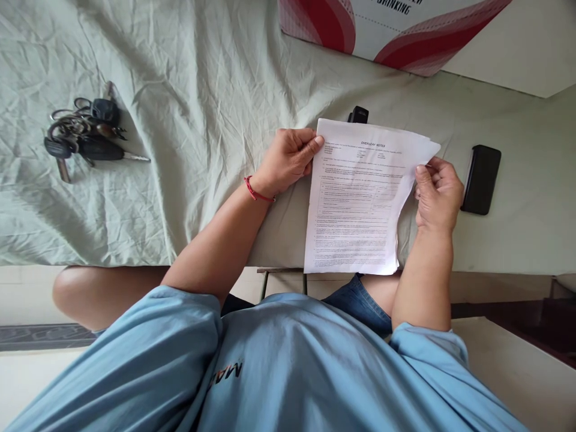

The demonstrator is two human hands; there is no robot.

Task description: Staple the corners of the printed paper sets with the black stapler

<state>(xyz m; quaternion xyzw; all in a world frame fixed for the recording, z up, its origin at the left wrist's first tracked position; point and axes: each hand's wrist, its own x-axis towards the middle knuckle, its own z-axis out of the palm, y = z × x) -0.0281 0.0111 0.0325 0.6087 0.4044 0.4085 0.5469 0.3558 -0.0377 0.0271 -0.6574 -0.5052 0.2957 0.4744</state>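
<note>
A stack of printed sheets (pixel 355 204) is held between both hands at the near edge of the worktop (pixel 216 96), its bottom reaching slightly past that edge toward the person's lap. The top page faces the person, headed "OVERLEAF NOTES" above dense lines of small print; the lower right edges are slightly fanned, so more than one sheet shows. The left hand (pixel 293 157), with a red bracelet (pixel 258 191) at the wrist, has its grip pinching the upper left edge, thumb in front and the other fingers curled behind. The right hand (pixel 438 195) has its grip pinching the right edge just below the bent upper corner. A black smartphone (pixel 481 180) lies just beside the right hand, and a small black object (pixel 359 114) pokes out beyond the top of the sheets, mostly hidden. Well to the left, a bunch of keys (pixel 92 135) rests on the wrinkled pale green cloth (pixel 148 54). A red and white box (pixel 396 36) stands at the far side.
</note>
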